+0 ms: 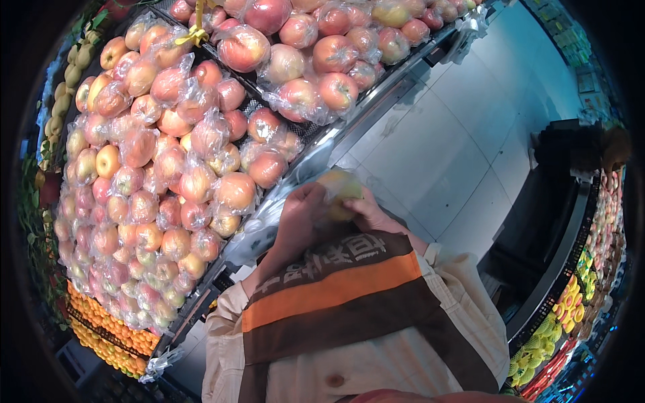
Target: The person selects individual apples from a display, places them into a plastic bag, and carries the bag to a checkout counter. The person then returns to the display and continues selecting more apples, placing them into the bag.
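Observation:
Close before my brown and orange apron [332,297], both my hands are around an apple [340,194] with yellow-green and reddish skin. Clear plastic film seems to cover its upper left part, though motion blurs it. My left hand [305,204], at the picture's left, has its fingers curled at the fruit and the film. My right hand [365,209] grips the fruit from the other side, thumb on its front. To the left lies a large heap of apples [196,184], most wrapped in clear plastic film.
A black divider splits the heap from more wrapped apples [335,53] at the top. A yellow tie [194,35] hangs there. Plastic bags [257,226] line the display's edge. Orange fruit [111,322] lies at the lower left. Another curved produce stand [544,302] is across the tiled floor [453,156].

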The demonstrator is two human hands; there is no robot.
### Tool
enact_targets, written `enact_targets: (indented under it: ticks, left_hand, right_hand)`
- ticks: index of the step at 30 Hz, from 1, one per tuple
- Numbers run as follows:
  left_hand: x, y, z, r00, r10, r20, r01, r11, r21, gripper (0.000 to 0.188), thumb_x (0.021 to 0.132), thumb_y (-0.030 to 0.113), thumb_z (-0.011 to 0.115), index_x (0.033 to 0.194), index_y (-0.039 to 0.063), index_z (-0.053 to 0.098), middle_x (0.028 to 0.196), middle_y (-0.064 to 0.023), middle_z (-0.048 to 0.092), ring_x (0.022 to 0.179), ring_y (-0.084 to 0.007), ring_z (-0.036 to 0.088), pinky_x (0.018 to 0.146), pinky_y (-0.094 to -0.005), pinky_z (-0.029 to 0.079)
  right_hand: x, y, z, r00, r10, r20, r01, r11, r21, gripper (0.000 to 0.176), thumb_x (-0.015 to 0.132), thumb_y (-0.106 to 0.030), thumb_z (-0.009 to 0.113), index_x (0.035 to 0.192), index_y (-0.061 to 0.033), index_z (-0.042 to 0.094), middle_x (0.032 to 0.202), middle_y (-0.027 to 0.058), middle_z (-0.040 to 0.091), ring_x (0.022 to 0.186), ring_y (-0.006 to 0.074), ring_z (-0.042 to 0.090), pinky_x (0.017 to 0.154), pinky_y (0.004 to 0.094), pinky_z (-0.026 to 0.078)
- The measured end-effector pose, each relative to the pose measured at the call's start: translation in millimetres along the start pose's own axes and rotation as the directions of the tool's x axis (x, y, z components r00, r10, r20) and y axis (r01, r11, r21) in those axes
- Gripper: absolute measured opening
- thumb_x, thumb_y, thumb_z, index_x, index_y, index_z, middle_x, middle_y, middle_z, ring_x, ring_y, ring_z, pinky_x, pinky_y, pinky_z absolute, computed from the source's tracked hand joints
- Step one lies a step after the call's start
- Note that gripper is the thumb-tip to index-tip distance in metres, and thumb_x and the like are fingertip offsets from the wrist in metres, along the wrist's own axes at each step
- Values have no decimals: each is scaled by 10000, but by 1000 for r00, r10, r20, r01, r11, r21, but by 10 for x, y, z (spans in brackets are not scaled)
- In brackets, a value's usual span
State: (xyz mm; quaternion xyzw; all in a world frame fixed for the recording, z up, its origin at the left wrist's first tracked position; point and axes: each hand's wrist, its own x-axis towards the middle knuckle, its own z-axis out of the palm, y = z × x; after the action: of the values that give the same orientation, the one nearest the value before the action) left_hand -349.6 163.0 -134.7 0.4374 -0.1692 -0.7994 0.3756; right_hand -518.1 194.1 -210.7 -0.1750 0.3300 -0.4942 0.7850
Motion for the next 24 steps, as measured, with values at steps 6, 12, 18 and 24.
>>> enact_targets:
  ticks: [6,12,18,24]
  left_hand:
    - [228,-90,-577,978,180,-108,-185,982,-43,195,1010,207,592,855,88,580,739,39,516,613,-55,453,553,-233,396]
    - [410,-539,-1192,993,25,114,-98,714,693,139,982,178,592,1021,53,639,834,-49,624,743,-134,572,652,-252,465]
    - [-1,-40,-396,946,318,65,-223,490,843,586,847,83,732,1400,112,541,1182,-141,634,1081,-240,628,871,-367,530]
    - [246,-166,369,896,311,315,-400,263,878,810,748,208,818,1460,72,457,1273,-214,547,1183,-396,542,996,-441,462]
  right_hand:
    - [-202,-55,-70,982,104,158,-144,953,267,797,819,-446,716,1446,-37,442,1384,157,550,1246,278,569,1046,425,466]
    - [-160,-86,-426,992,-37,124,-27,876,481,839,867,-631,535,1460,-48,424,1417,166,525,1263,305,557,1073,450,449]
    - [-221,-175,-587,984,69,164,-92,987,133,778,830,-333,747,1462,-25,413,1417,138,524,1294,241,537,1091,409,436]
    - [-82,-321,-523,973,195,122,-213,964,161,568,921,-217,701,1397,9,488,1263,105,631,1198,211,608,1047,360,469]
